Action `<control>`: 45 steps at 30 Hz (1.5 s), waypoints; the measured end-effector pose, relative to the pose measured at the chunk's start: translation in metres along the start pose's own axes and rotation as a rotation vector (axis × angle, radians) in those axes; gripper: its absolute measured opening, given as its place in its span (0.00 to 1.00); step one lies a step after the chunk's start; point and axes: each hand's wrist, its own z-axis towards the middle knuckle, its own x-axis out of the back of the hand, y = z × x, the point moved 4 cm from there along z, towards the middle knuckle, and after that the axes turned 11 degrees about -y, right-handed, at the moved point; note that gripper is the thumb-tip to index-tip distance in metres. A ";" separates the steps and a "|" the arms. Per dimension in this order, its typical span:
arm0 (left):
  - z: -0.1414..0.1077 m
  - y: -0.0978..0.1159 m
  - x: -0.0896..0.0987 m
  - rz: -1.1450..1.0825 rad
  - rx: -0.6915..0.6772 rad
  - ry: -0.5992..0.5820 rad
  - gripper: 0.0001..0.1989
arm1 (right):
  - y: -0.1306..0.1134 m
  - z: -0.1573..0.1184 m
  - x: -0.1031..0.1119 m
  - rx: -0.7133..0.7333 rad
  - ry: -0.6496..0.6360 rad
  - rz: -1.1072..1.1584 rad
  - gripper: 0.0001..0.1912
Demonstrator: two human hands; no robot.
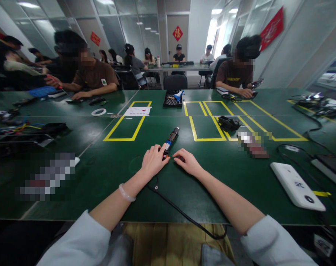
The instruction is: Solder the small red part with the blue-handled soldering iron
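Note:
A slim dark device [172,137] with a blue and silver section lies on the green table, pointing away from me. My left hand [153,159] rests over its near end, fingers bent around it and thumb by a small orange part. Just to the right, my right hand [187,162] has its fingers curled together over a small dark and reddish item [180,158], mostly hidden by them. A gap separates the two hands. From under my left wrist a black cable [181,213] runs to the table's front edge.
Beyond the device is a black tray [172,99] of small parts. A black mechanical part [228,123] sits at right centre, a white device [297,186] at far right. Left are a tape roll [98,112], a paper [137,111] and wired frames [31,133]. People sit across the table.

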 end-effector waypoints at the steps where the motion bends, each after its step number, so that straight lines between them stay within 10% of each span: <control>1: 0.002 -0.005 0.000 0.006 0.015 0.001 0.30 | 0.001 0.000 0.001 -0.005 -0.003 -0.003 0.06; 23: -0.005 -0.223 0.007 0.037 0.725 0.014 0.29 | 0.008 0.001 -0.004 -0.021 -0.032 -0.007 0.06; 45: -0.014 -0.227 0.012 0.012 0.680 0.266 0.17 | 0.008 0.001 -0.004 -0.031 -0.036 -0.026 0.06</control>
